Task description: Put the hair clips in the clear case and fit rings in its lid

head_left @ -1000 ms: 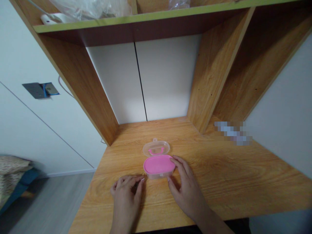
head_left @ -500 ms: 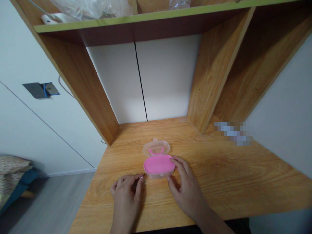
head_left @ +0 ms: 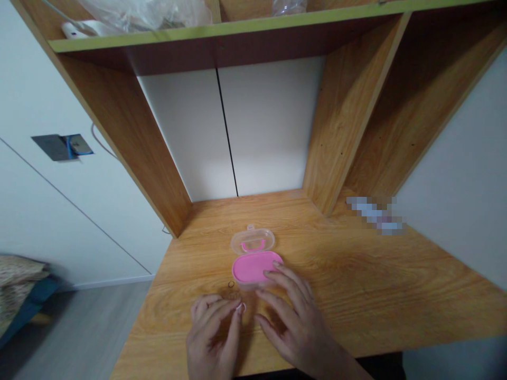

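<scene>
The person's left hand (head_left: 212, 335) is bent low over the wooden desk (head_left: 356, 295), thumb and forefinger pinched together on a pale ring (head_left: 243, 307), a slim loop that pokes out past the fingertips toward the other hand. The right hand (head_left: 297, 319) is spread loosely, fingers fanned and thumb well apart from them, gripping nothing that I can make out; its longer fingers reach over the front right part of a small box (head_left: 249, 268), though from here I can't swear whether they all touch it. That box sits on the desk just beyond both hands, oval, with a pink top and a see-through body. Directly behind it lies its clear lid (head_left: 237, 240), flat on the wood, a curved pink handle (head_left: 253, 249) showing on it. A dark ring (head_left: 231, 284) rests on the desk near the box's left end, and a few faint loops seem to lie between it and the left hand, too blurred to count. Off to the right, close by the upright wooden divider (head_left: 328, 132), is a blurred-out object (head_left: 374, 215). Overhead, the shelf (head_left: 222, 32) with its yellow-green edge carries a crumpled plastic bag (head_left: 158, 13), with a white device (head_left: 79, 29) beside it at the left end.
</scene>
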Motion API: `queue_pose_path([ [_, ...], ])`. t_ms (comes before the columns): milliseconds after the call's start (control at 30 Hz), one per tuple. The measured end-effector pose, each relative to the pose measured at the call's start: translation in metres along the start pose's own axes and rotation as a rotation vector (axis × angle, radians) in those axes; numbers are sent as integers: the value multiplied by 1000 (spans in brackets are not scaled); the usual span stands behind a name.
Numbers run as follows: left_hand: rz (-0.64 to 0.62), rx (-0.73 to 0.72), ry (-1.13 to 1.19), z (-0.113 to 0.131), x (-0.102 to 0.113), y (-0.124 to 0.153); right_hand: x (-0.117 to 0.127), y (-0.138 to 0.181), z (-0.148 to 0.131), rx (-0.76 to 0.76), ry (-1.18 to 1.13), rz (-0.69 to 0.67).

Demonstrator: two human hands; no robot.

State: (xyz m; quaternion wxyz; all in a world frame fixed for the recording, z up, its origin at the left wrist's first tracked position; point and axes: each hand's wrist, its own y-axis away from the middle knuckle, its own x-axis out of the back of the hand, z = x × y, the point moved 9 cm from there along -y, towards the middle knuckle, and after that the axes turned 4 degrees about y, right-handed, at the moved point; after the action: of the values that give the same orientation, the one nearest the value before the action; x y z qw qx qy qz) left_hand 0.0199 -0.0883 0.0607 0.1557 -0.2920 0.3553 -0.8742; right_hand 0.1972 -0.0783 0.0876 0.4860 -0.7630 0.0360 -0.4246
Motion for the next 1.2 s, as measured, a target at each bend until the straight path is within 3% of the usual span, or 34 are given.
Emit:
queue_pose_path([
  [100,-19,8,151,10,-14,6,7,-1,-12,84,-32,26],
  [300,-65,342,418,-11,-37,16,9,-6,-6,32,-75,52],
  [467,-28,538,549,-24,-39,21,7,-6,-5,21,-81,39],
  [633,-54,577,566,-24,-41,21,1,-3,-3,20,-55,-43],
  [867,-81,601,547,-23,-40,18,7,-5,4,-38,-103,10],
  [1200,-135,425,493,-23,-40,13,7,-6,9,-63,-128,47],
])
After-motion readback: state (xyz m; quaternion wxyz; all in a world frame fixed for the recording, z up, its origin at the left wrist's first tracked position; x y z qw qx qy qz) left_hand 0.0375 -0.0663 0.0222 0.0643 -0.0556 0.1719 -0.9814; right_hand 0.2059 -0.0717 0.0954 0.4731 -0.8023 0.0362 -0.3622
